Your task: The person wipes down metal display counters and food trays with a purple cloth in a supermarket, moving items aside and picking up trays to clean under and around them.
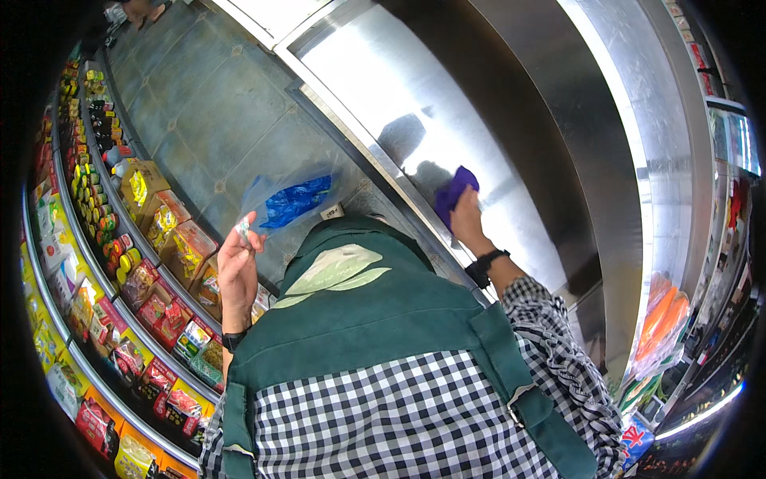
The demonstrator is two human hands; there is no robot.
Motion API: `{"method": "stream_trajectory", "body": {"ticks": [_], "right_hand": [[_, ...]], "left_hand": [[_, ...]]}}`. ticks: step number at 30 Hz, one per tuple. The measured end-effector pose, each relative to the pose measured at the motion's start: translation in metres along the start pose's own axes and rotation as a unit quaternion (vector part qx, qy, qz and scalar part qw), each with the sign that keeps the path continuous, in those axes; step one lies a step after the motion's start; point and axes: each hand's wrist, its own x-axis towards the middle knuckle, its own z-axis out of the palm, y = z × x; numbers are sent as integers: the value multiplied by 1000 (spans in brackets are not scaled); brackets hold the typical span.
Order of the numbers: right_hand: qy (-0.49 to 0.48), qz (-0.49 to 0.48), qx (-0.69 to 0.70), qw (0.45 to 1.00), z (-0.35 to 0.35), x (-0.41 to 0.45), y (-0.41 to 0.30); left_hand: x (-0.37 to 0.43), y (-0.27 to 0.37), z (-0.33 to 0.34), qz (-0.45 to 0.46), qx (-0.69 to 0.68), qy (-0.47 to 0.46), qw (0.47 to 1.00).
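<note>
My right hand (468,217) presses a crumpled purple cloth (456,190) against a shiny stainless steel surface (479,138), close to its left edge. A dark band circles that wrist. On the other side, my left hand (236,260) is raised with its fingers closed on the gathered top of a clear plastic bag (335,170). Crumpled blue plastic (297,199) shows inside or through the bag, which hangs above the tiled floor. Part of the bag is hidden behind the fingers. My green apron (371,323) fills the lower middle of the view.
Curved-looking shelves (128,305) of packaged foods and jars line the left, with open cardboard boxes (142,182) of packets. Grey floor tiles (197,108) run between shelves and steel case. At right, bagged carrots (661,320) lie beside a steel panel. A person's feet (142,11) appear far left.
</note>
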Motion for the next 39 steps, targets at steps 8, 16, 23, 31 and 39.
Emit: {"method": "stream_trajectory", "body": {"ticks": [8, 16, 23, 31, 39], "right_hand": [[18, -156, 71, 985, -31, 141, -138], [70, -130, 217, 965, -102, 31, -72], [-49, -130, -41, 990, -84, -67, 15], [-38, -173, -6, 984, -60, 45, -58], [-86, -367, -64, 924, -52, 200, -172]], "left_hand": [[-12, 32, 8, -12, 31, -29, 999], [-47, 17, -7, 11, 45, -11, 999], [-50, 7, 9, 0, 48, -10, 999], [-71, 2, -5, 2, 27, 43, 999], [-79, 4, -8, -11, 15, 57, 998]]}}
